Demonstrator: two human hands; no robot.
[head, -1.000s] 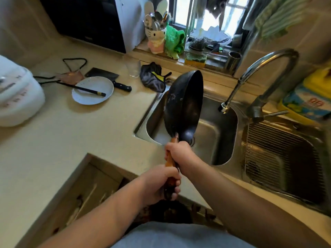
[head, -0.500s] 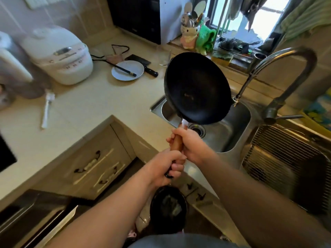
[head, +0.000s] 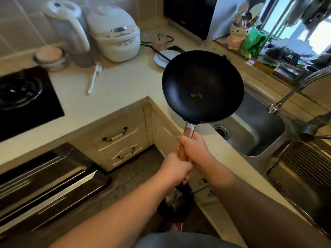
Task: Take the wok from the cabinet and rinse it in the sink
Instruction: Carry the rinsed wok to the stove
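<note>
Beige countertop [head: 125,86] bears rice cooker [head: 114,33], kettle [head: 69,29], plate [head: 163,57].

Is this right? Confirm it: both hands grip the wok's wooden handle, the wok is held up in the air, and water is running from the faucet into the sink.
One detail is wrong: the head view shows no water coming from the faucet, and the sink looks dry. The rest holds: the left hand and right hand both grip the wooden handle, with the wok held up in the air.

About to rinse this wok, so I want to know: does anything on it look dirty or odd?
Yes. A small pale speck of residue sits near the centre of the wok, bright against the otherwise uniform black surface.
</note>
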